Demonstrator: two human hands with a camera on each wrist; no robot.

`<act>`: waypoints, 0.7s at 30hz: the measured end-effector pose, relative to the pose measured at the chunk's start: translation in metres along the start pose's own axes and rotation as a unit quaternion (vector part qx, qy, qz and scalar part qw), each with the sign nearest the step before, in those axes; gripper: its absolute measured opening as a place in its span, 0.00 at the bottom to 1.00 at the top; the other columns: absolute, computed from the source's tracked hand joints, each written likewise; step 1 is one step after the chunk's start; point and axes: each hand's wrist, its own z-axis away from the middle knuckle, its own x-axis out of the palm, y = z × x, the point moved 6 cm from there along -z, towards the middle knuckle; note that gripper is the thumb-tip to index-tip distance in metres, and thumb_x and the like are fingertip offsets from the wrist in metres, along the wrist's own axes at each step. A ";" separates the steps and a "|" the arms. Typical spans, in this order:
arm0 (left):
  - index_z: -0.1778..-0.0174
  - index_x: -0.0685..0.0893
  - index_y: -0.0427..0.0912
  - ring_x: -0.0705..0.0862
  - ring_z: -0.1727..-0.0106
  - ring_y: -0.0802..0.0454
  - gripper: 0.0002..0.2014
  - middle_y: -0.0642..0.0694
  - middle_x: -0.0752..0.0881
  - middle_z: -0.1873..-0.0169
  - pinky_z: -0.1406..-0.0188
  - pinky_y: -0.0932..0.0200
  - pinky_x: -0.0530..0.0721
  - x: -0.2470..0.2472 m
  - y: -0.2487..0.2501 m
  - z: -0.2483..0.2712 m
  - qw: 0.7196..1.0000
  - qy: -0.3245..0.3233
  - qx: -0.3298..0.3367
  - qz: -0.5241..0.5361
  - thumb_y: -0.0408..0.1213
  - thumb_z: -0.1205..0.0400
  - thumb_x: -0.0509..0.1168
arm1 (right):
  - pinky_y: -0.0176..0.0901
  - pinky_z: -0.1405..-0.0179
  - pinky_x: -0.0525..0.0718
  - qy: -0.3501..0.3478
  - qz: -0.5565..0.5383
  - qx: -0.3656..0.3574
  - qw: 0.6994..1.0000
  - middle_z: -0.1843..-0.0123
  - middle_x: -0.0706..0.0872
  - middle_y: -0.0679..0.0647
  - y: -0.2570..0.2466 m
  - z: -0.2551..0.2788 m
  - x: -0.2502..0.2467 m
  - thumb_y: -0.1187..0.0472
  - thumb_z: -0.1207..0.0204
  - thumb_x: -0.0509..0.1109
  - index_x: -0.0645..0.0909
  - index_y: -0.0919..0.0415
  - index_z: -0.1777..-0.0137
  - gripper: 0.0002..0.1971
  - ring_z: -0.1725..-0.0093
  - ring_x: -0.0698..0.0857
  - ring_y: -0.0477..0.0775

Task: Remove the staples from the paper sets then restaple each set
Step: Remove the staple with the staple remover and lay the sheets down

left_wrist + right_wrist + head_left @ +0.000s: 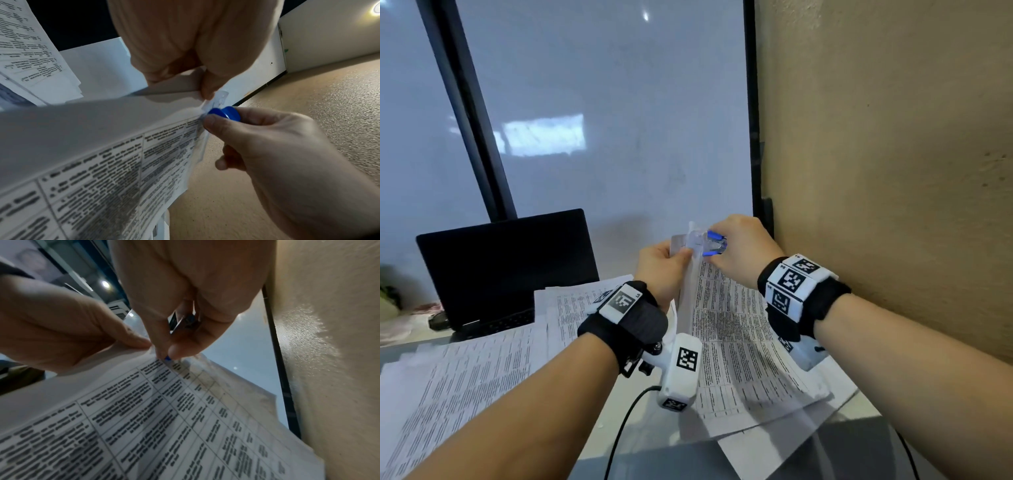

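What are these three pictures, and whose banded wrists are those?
No machine here: a person works bare-handed. The wide picture comes from a head-worn camera; the other two come from cameras strapped to each wrist, looking forward at whatever is held. The left hand pinches the top corner of a bundle of printed sheets, held up off the desk. The right hand grips a blue staple remover at that corner. More printed pages lie on the desk, and a black laptop stands at the left.
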 end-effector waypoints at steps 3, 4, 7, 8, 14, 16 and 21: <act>0.61 0.86 0.34 0.80 0.59 0.42 0.09 0.34 0.83 0.62 0.55 0.41 0.82 -0.004 0.003 0.004 1.000 -0.003 0.005 0.000 0.29 0.17 0.64 | 0.41 0.59 0.69 -0.008 0.019 -0.018 1.000 0.60 0.72 0.52 -0.013 -0.004 0.004 0.58 0.26 0.72 0.76 0.56 0.63 0.08 0.55 0.78 0.57; 0.62 0.86 0.35 0.79 0.59 0.42 0.09 0.34 0.83 0.62 0.55 0.41 0.81 -0.005 0.003 0.005 1.000 -0.002 0.007 0.002 0.30 0.17 0.65 | 0.41 0.58 0.69 -0.009 0.024 -0.019 0.999 0.59 0.72 0.52 -0.015 -0.004 0.004 0.58 0.25 0.71 0.76 0.55 0.62 0.08 0.54 0.78 0.58; 0.64 0.86 0.39 0.81 0.59 0.42 0.11 0.33 0.84 0.61 0.52 0.36 0.84 -0.003 0.007 0.008 1.000 -0.002 0.008 0.002 0.28 0.16 0.64 | 0.42 0.56 0.71 -0.009 0.044 -0.025 0.999 0.55 0.75 0.55 -0.019 -0.002 0.003 0.58 0.24 0.69 0.77 0.56 0.59 0.05 0.49 0.80 0.60; 0.64 0.86 0.39 0.82 0.59 0.42 0.11 0.33 0.85 0.61 0.51 0.35 0.84 -0.002 0.008 0.010 1.000 -0.003 0.010 0.003 0.27 0.16 0.63 | 0.43 0.55 0.73 -0.010 0.053 -0.026 0.998 0.52 0.77 0.57 -0.019 -0.001 0.003 0.58 0.23 0.69 0.79 0.58 0.55 0.04 0.48 0.80 0.61; 0.64 0.87 0.40 0.84 0.63 0.45 0.13 0.39 0.89 0.66 0.51 0.39 0.86 0.002 0.006 0.012 1.000 -0.015 0.020 0.006 0.26 0.16 0.62 | 0.50 0.48 0.79 -0.003 0.086 -0.029 0.996 0.43 0.79 0.60 -0.023 0.002 0.008 0.59 0.21 0.68 0.78 0.60 0.35 0.15 0.44 0.82 0.62; 0.63 0.88 0.42 0.85 0.65 0.46 0.15 0.44 0.89 0.69 0.51 0.43 0.86 0.002 0.005 0.013 1.000 -0.013 0.010 0.017 0.23 0.16 0.61 | 0.47 0.47 0.77 0.009 0.068 -0.017 0.998 0.42 0.80 0.59 -0.021 0.004 0.008 0.60 0.23 0.70 0.78 0.61 0.36 0.16 0.42 0.81 0.61; 0.64 0.88 0.43 0.83 0.60 0.44 0.12 0.32 0.88 0.61 0.50 0.36 0.85 -0.006 0.005 0.010 0.999 0.034 0.025 -0.001 0.26 0.19 0.64 | 0.44 0.50 0.78 0.043 -0.055 0.048 0.996 0.47 0.85 0.58 -0.012 0.008 0.015 0.62 0.26 0.72 0.81 0.61 0.46 0.09 0.47 0.82 0.60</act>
